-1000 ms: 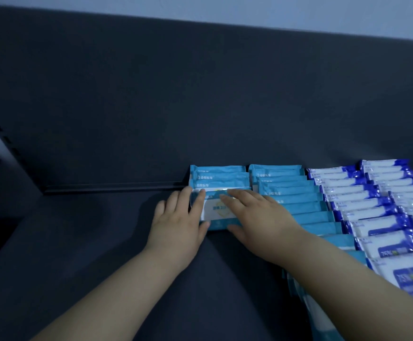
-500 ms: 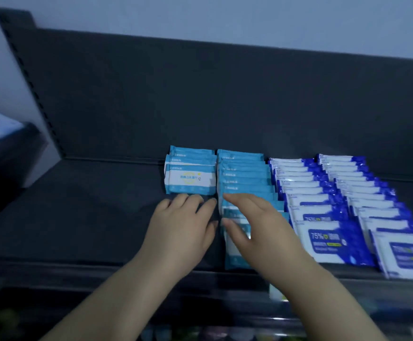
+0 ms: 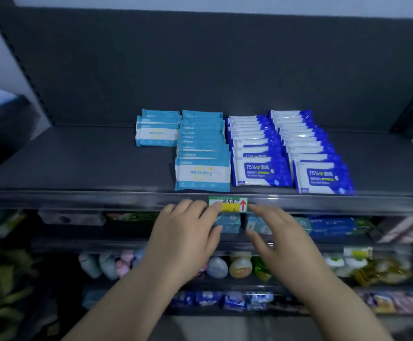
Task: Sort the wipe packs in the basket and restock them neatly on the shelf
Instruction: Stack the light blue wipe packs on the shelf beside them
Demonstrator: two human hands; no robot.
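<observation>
Where the wipe packs stand: on the dark grey metal shelf (image 3: 77, 163), lined up in four rows that run from the back panel toward the front edge, each row overlapping like tiles.
Left rows: light-blue-and-white plastic wipe packs (image 3: 201, 153); the leftmost row is short, only a few packs near the back, and the row just beside it reaches the front edge.
Right rows: dark-blue-and-white plastic wipe packs (image 3: 257, 153) printed "75%", two full rows side by side, just beside the long light-blue row.
Hands: the left hand (image 3: 188, 239) and the right hand (image 3: 281, 244) hang in front of the shelf's front rail and just below it, backs up, fingers relaxed and holding nothing, with a narrow gap between them.
Price tag: a green-and-yellow paper price tag (image 3: 230, 205) with a red arrow pointing up sits on the rail, between the fingertips of the two hands; whether the left fingertips touch it cannot be told.
Lower shelves: blurred goods, among them small rounded bottles (image 3: 240, 267) and more blue packs.
</observation>
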